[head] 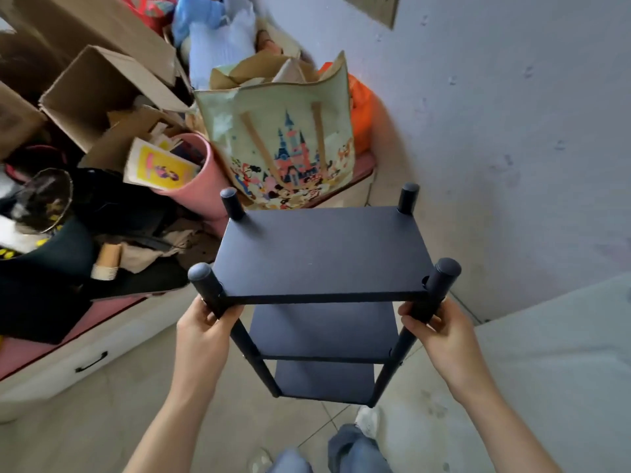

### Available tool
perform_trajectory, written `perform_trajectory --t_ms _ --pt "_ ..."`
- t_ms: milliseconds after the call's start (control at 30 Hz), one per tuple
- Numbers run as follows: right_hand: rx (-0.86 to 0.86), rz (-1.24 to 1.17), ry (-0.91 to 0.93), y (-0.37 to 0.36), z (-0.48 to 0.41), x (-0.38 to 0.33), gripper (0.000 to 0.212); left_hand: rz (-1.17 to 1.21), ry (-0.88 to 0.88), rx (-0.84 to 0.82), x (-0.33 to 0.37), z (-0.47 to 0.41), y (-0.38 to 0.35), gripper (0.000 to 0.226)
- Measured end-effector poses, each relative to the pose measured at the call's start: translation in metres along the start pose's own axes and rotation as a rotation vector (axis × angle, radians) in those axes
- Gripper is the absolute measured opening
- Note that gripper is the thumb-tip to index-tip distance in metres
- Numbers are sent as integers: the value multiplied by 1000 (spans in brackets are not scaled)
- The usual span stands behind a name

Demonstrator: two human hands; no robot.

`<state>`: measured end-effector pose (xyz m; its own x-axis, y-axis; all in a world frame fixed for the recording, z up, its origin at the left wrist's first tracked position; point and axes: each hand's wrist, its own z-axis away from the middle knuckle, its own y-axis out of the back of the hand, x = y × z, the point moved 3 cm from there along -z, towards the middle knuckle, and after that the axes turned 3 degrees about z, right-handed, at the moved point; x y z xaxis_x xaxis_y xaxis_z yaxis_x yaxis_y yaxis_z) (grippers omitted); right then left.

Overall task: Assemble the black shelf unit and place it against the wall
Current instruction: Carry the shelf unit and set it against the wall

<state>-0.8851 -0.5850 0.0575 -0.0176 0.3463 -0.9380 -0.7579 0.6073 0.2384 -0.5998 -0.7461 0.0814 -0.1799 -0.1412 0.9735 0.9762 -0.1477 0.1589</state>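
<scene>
Plenty you can't make out from here

The black shelf unit (pixel 321 254) hides its two far posts behind the boards below the top one, and I can't tell if its feet touch the floor. The left hand (pixel 201 332) and right hand (pixel 440 332) each wrap a near post, so part of each grip is tucked behind the tube. The castle tote bag (pixel 280 141) has its bottom edge behind the top board, same for the pink bin (pixel 205 189). The cardboard boxes (pixel 92 93) run off the left and top edges, the wall plate (pixel 372 6) is chopped by the top, and the pile of bags (pixel 211 25) is pure blur. The jeans (pixel 355 448) and both forearms run off the bottom.
</scene>
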Motion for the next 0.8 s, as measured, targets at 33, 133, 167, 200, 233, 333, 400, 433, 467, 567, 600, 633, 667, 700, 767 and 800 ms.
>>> perform_trajectory --t_ms 33,133,167,200,233,333,400,433,467,567,600,633,667,700,767,800 --pt "10 -1 5 15 -10 2 21 2 -1 1 1 -2 -18 23" --pt "38 -14 2 54 -37 5 22 -1 0 -15 8 -10 -68 25" --pt "46 -17 1 65 -45 5 23 -9 -1 -19 11 -13 -83 26" --pt "55 -22 -1 76 -52 7 24 -16 3 -22 14 -16 -97 28" --pt "69 -28 -5 86 -59 8 25 -20 4 -27 16 -19 -111 28" --pt "104 -32 -14 113 -80 8 24 -41 -1 -55 25 -30 -148 25" --pt "123 -37 -16 129 -95 9 23 -60 7 -73 30 -41 -171 23" --pt "132 -39 -15 137 -104 9 23 -69 9 -83 33 -46 -182 22" --pt "131 -41 -14 144 -113 8 22 -74 15 -91 35 -52 -193 21" --pt "105 -23 -22 160 -146 7 18 -76 40 -101 40 -71 -221 22" --pt "95 -16 -26 164 -158 5 17 -78 50 -109 42 -79 -229 23" --pt "88 -6 -31 168 -170 4 18 -81 64 -122 44 -86 -237 23" --pt "86 10 -34 172 -181 3 18 -84 84 -143 45 -93 -244 22" --pt "81 26 -35 175 -194 2 18 -81 107 -170 45 -102 -251 21" --pt "58 57 -52 180 -216 4 18 -64 162 -238 42 -117 -263 23" --pt "59 74 -50 182 -227 5 19 -47 174 -284 41 -123 -270 27"
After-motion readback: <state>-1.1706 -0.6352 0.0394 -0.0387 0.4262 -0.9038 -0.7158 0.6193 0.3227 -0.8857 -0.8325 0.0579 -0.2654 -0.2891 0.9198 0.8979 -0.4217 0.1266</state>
